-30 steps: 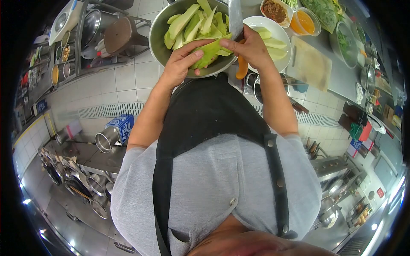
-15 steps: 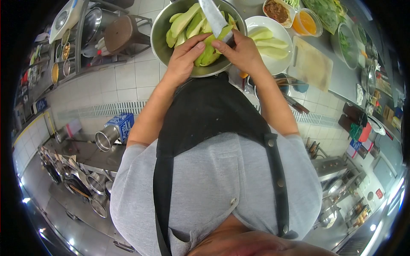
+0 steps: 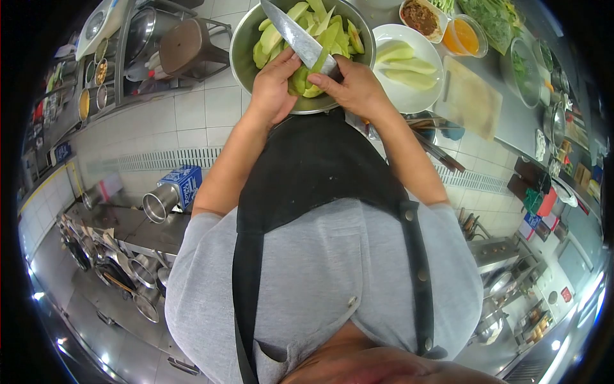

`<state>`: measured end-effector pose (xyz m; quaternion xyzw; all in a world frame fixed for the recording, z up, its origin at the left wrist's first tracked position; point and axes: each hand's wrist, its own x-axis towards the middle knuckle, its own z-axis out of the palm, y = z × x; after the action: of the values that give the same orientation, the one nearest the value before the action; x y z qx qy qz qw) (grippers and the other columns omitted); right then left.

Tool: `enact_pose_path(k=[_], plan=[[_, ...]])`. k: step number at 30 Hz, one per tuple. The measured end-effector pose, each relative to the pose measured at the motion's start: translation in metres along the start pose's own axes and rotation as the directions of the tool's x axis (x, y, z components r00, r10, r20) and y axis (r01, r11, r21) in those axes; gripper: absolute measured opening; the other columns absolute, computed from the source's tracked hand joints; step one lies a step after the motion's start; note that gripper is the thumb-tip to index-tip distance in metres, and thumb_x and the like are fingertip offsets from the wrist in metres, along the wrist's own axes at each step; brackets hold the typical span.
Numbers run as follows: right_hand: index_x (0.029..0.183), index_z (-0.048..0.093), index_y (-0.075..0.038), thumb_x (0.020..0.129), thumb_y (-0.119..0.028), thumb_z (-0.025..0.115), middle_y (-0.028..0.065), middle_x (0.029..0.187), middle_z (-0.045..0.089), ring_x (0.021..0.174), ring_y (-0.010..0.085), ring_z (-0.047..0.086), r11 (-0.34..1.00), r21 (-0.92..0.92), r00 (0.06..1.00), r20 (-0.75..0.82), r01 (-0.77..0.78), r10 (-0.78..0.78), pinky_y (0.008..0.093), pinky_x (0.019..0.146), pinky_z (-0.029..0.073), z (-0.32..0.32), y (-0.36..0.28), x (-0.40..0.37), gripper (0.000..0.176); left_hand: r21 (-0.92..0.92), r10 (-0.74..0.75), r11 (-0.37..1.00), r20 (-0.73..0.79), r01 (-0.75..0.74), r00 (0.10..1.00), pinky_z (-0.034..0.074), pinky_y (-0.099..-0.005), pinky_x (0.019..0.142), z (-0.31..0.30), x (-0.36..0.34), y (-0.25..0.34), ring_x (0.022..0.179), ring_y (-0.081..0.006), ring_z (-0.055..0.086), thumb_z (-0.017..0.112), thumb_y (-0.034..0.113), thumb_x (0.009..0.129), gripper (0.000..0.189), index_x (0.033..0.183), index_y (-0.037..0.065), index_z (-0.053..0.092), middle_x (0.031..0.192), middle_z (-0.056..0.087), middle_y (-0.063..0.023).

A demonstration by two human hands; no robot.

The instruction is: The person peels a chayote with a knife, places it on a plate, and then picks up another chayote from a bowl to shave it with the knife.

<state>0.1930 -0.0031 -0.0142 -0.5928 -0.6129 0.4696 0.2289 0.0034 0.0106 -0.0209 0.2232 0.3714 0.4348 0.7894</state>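
My right hand (image 3: pixel 357 88) is closed on a kitchen knife (image 3: pixel 295 37), its broad blade slanting up and left across the bowl. My left hand (image 3: pixel 274 91) is curled around a green vegetable piece (image 3: pixel 299 82) below the blade, mostly hidden by fingers. A thin green strip (image 3: pixel 327 46) lies across the blade near the right hand. Both hands are over the near side of a metal bowl (image 3: pixel 242 56), which holds many long pale-green pieces (image 3: pixel 272 40). Right of the bowl, a white plate (image 3: pixel 412 102) carries several paler pieces (image 3: pixel 410 80).
A cutting board (image 3: pixel 472 99) lies right of the plate on the metal counter. Beyond are a tub of orange liquid (image 3: pixel 462 37), a dish of brown paste (image 3: pixel 421 18), leafy greens (image 3: pixel 489 22) and a steel bowl (image 3: pixel 523 70). A brown stool (image 3: pixel 185 48) stands at left.
The knife has swung left and lower, its blade now lying flatter across the bowl. My right hand has shifted slightly down; a green strip now shows across the blade.
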Motion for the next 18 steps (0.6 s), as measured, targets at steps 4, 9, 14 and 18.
enact_pose_path(k=[4,9,14,18], plan=[[0.123,0.065,0.004,0.085,-0.062,0.076,0.0212,0.088,0.074,0.085,0.0373,0.073,0.976,-0.208,0.998,0.014,0.058,-0.056,0.0429,0.078,0.056,-0.004,-0.01,-0.006,0.077,-0.105,0.008,0.995,0.076,0.0,0.997,0.041,-0.0408,0.119,0.005,0.001,0.001,0.139,-0.0274,0.052,0.041,0.014,0.11,0.05,0.156,-0.003,0.039,0.151,0.053,-0.0157],[0.122,0.063,0.008,0.078,-0.073,0.076,0.0227,0.079,0.072,0.079,0.0395,0.074,0.96,-0.221,0.977,-0.091,0.17,-0.194,0.0446,0.072,0.057,0.017,0.011,0.003,0.094,-0.092,0.021,0.996,0.081,-0.013,0.996,0.038,-0.0433,0.12,0.009,0.005,0.002,0.141,-0.0288,0.049,0.038,0.017,0.11,0.05,0.155,-0.005,0.039,0.153,0.05,-0.0169],[0.117,0.064,0.01,0.078,-0.075,0.075,0.0245,0.081,0.071,0.083,0.042,0.073,0.942,-0.29,0.967,-0.135,0.168,-0.214,0.0463,0.075,0.057,0.016,0.004,-0.001,0.094,-0.185,0.026,0.982,-0.055,-0.036,0.998,0.043,-0.0451,0.118,0.006,0.009,-0.006,0.137,-0.0284,0.054,0.03,0.019,0.113,0.048,0.156,0.002,0.04,0.153,0.049,-0.0159],[0.114,0.065,0.009,0.078,-0.076,0.074,0.0253,0.083,0.071,0.085,0.043,0.072,0.945,-0.276,0.967,-0.127,0.179,-0.22,0.0474,0.077,0.056,0.019,0.007,0.003,0.093,-0.246,-0.003,0.969,-0.101,-0.022,0.995,0.044,-0.0455,0.116,0.009,0.007,-0.004,0.131,-0.0287,0.058,0.031,0.02,0.113,0.046,0.155,0.004,0.042,0.145,0.055,-0.0164]])
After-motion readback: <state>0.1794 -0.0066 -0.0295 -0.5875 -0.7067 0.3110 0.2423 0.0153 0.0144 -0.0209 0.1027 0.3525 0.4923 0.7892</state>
